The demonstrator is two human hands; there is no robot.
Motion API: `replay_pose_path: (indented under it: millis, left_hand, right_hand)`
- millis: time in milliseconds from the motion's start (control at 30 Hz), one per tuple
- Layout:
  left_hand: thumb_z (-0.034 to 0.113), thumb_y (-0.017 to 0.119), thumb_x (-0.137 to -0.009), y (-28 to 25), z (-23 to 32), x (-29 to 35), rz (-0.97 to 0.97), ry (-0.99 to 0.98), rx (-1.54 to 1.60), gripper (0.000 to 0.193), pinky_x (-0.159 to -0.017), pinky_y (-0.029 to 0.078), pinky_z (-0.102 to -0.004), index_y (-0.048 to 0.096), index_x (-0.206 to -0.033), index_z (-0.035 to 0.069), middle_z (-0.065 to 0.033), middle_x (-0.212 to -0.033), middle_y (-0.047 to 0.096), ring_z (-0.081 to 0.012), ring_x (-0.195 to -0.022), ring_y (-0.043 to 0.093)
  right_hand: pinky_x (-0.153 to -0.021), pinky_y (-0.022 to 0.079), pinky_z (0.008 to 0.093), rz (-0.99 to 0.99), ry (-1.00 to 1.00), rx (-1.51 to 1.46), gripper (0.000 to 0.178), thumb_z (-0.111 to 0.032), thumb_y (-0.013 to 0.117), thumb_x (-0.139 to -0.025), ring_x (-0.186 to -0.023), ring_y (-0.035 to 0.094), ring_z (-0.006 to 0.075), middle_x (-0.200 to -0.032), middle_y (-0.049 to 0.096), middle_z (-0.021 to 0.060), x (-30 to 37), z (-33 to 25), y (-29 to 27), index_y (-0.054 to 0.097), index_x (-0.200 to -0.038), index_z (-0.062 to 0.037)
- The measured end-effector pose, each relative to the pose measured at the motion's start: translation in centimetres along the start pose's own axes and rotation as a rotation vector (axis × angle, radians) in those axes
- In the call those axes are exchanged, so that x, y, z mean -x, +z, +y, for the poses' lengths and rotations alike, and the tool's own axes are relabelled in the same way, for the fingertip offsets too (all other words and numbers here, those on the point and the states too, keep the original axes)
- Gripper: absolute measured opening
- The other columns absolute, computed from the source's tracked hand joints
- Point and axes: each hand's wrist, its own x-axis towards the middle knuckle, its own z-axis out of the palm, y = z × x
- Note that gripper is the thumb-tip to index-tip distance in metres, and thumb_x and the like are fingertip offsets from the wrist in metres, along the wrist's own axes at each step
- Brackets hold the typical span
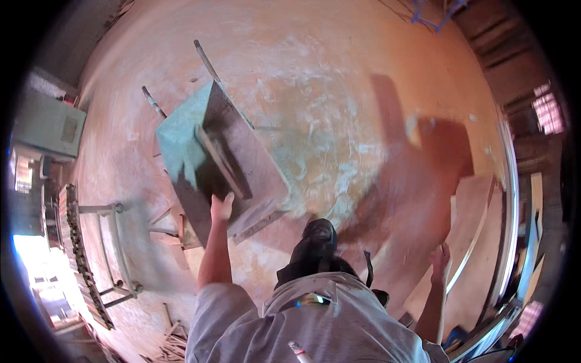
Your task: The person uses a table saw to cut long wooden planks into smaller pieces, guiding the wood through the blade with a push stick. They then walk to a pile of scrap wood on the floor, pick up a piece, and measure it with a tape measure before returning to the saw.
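A wheelbarrow-like tray (257, 160), dull green and brown with two pole handles, stands on the floor ahead to the left. A narrow wooden strip (221, 160) slants inside it. My left hand (221, 207) is over the tray's near side, close to the strip's lower end. Its thumb and a finger show apart, and nothing visible is between them. Low on the right, my right hand (440, 257) is closed at the left edge of a wide wooden board (469, 212). Its fingers are partly blurred.
Wood scraps (169, 236) lie beside the tray, and more offcuts (174, 348) are at the lower left. A metal frame (112, 248) stands on the left, below a grey-green cabinet (51, 124). Long strips (535, 224) lean at the right. My black shoe (319, 236) is on the floor.
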Motion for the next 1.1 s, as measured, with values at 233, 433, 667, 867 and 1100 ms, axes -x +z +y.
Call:
replay_pose_path:
  millis: [233,433,667,867,1100]
  left_hand:
    - [0.031,0.059,-0.093,5.7,5.7,-3.9,0.563,-0.267,-0.057,0.061,-0.101,0.045,-0.0400,0.048,-0.137,-0.011,-0.0243,-0.120,0.066,-0.0334,-0.116,0.062]
    - [0.018,0.058,-0.094,8.7,18.8,-16.9,0.786,-0.097,-0.052,0.043,-0.094,0.048,-0.0405,0.056,-0.130,-0.005,-0.0204,-0.114,0.065,-0.0332,-0.104,0.063]
    - [0.016,0.060,-0.091,14.7,35.5,-37.0,0.682,0.084,-0.030,0.039,-0.083,0.050,-0.0407,0.058,-0.127,0.003,-0.0167,-0.098,0.063,-0.0320,-0.092,0.063]
    - [0.045,0.063,-0.086,23.3,24.6,-44.7,0.138,-0.410,-0.285,0.059,-0.091,0.049,-0.0462,0.062,-0.123,-0.001,-0.0232,-0.116,0.067,-0.0375,-0.107,0.064]
    - [0.035,0.069,-0.083,27.3,26.6,-50.7,0.157,-0.965,0.440,0.040,-0.063,0.057,-0.0409,0.069,-0.099,-0.002,-0.0122,-0.076,0.068,-0.0253,-0.071,0.071]
  right_hand:
    - [-0.063,0.039,0.0229,-0.231,-0.241,0.276,0.014,-0.020,0.054,-0.100,-0.074,0.043,0.0053,-0.083,0.043,-0.0042,-27.7,-14.7,10.1,0.055,-0.104,-0.0073]
    - [-0.064,0.045,0.0417,-0.357,-0.115,0.759,0.016,-0.017,0.056,-0.092,-0.068,0.052,0.0212,-0.068,0.049,0.0099,-50.2,-13.2,16.6,0.055,-0.086,-0.0017]
    - [-0.053,0.049,0.0349,-0.416,0.613,0.409,0.025,-0.028,0.061,-0.091,-0.063,0.060,0.0228,-0.077,0.058,0.0079,-64.4,-20.0,29.9,0.065,-0.099,-0.0043]
    - [-0.056,0.052,0.0346,-0.582,0.404,0.746,0.025,-0.027,0.064,-0.089,-0.069,0.061,0.0236,-0.078,0.059,0.0074,-86.6,-37.2,59.2,0.064,-0.101,-0.0048]
    - [-0.056,0.052,0.0330,-0.974,-0.334,0.589,0.022,-0.019,0.059,-0.089,-0.066,0.060,0.0168,-0.077,0.061,0.0077,-90.9,-64.3,100.2,0.065,-0.099,-0.0008]
